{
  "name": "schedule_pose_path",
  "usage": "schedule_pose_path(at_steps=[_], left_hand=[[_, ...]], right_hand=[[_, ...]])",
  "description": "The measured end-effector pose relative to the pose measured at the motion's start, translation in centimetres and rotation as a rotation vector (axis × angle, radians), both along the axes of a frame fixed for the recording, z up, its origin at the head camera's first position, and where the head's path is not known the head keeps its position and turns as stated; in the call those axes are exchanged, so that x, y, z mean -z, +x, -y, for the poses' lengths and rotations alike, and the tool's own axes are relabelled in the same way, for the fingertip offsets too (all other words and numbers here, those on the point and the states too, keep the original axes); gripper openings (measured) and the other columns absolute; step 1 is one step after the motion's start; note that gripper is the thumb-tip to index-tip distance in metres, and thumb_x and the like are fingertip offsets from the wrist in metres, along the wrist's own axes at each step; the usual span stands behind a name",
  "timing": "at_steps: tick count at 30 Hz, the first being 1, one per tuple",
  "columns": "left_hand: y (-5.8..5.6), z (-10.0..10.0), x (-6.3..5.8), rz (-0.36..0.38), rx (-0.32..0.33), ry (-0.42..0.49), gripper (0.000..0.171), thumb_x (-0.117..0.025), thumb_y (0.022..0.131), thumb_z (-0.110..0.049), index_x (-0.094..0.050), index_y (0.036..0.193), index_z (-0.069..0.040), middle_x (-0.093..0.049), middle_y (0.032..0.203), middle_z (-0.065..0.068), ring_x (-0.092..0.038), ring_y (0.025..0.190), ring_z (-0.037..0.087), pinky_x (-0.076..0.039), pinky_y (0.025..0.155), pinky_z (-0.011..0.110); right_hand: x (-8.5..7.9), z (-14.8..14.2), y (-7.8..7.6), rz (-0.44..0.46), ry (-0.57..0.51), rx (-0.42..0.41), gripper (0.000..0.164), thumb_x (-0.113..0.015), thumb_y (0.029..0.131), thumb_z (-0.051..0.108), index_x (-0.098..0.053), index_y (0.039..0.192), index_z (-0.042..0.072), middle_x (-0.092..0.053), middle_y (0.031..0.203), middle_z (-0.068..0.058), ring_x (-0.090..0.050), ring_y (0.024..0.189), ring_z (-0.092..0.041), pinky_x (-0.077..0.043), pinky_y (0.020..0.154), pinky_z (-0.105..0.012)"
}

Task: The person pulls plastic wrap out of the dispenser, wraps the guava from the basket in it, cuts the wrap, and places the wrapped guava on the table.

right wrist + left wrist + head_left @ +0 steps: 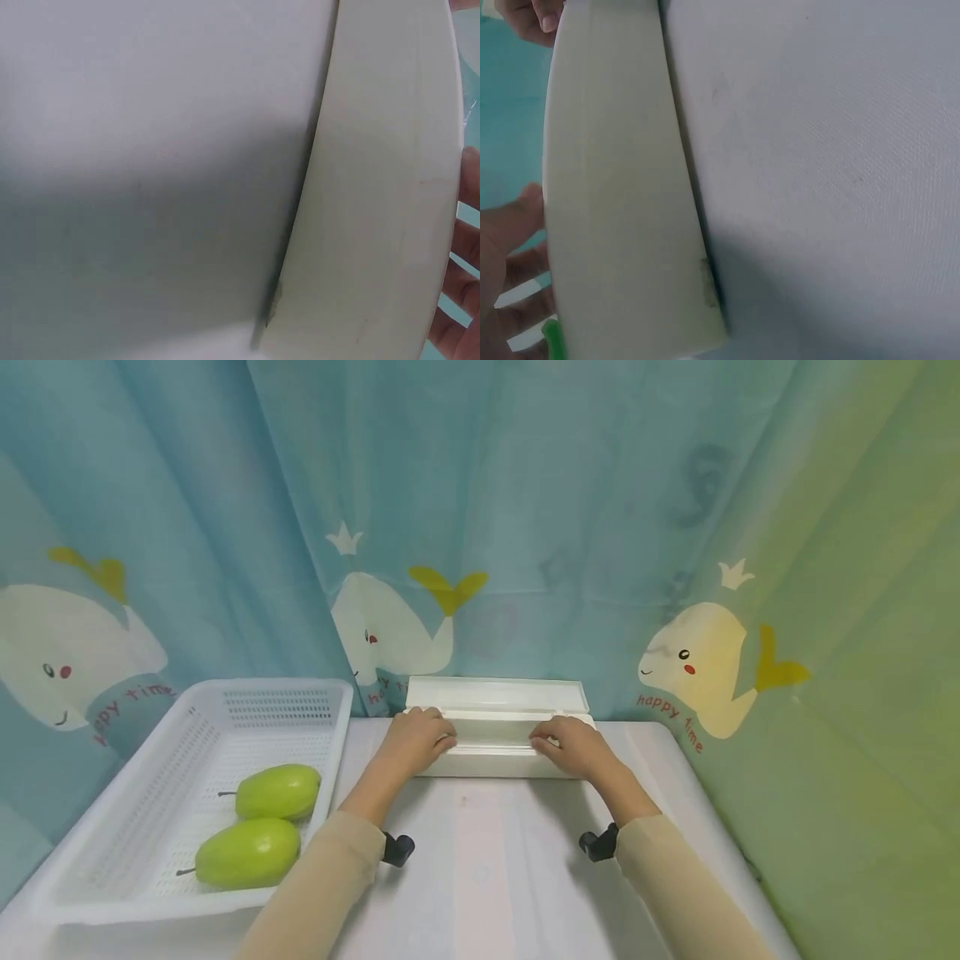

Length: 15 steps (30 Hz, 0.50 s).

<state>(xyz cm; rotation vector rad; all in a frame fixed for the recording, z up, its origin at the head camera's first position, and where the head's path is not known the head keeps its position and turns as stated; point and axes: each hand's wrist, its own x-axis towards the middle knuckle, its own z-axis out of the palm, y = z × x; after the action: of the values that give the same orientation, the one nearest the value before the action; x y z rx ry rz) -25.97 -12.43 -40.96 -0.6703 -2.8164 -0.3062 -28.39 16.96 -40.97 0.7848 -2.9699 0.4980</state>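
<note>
A long white box [495, 766] stands at the back of the table, its lid [497, 694] raised behind it. My left hand [420, 739] is over the left part of the box, fingers bent, with thumb and forefinger near its opening. Over the right part, my right hand [572, 745] is bent in much the same way. Between the two hands the box's interior shows as a grey-green strip. In the left wrist view a small green piece [553, 339] lies by my fingers at the box's edge. I cannot tell whether the fingertips pinch anything.
At the left stands a white plastic basket [339, 739] with perforated sides. Two green, pear-shaped fruits with stems, one [279, 792] behind the other [249, 853], lie in it. A blue-green curtain [525, 527] with whale prints hangs behind the table and along its right side.
</note>
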Motion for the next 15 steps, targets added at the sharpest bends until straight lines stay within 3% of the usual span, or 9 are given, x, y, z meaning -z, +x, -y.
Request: schedule_pose_path(at_steps=[4,8,15], left_hand=[[0.14,-0.17,0.03,-0.027,-0.001,0.012,0.011,-0.069,0.094,-0.025,-0.075,0.092,-0.016,-0.069,0.088,0.002,-0.064,0.08,0.027,-0.053,0.068,0.045],[0.25,-0.24,0.08,-0.062,0.011,0.033,0.01,-0.067,0.096,-0.021,-0.071,0.089,-0.014,-0.066,0.08,0.0,-0.062,0.071,0.024,-0.05,0.063,0.042],[0.12,-0.42,-0.04,-0.093,0.013,0.014,0.015,-0.062,0.099,-0.02,-0.066,0.087,-0.011,-0.064,0.075,0.002,-0.063,0.068,0.026,-0.049,0.06,0.043]], right_hand=[[0.36,-0.04,-0.05,-0.025,-0.034,-0.009,0.014,-0.062,0.099,0.027,-0.071,0.101,0.016,-0.071,0.099,-0.001,-0.066,0.098,-0.024,-0.052,0.087,-0.047],[0.54,-0.12,0.1,-0.031,-0.055,0.01,0.012,-0.061,0.099,0.028,-0.065,0.1,0.016,-0.07,0.102,-0.002,-0.065,0.101,-0.025,-0.052,0.087,-0.047],[0.16,-0.05,0.07,-0.03,-0.036,-0.036,0.031,-0.053,0.099,0.02,-0.067,0.126,0.018,-0.063,0.119,-0.01,-0.058,0.108,-0.03,-0.049,0.09,-0.049]])
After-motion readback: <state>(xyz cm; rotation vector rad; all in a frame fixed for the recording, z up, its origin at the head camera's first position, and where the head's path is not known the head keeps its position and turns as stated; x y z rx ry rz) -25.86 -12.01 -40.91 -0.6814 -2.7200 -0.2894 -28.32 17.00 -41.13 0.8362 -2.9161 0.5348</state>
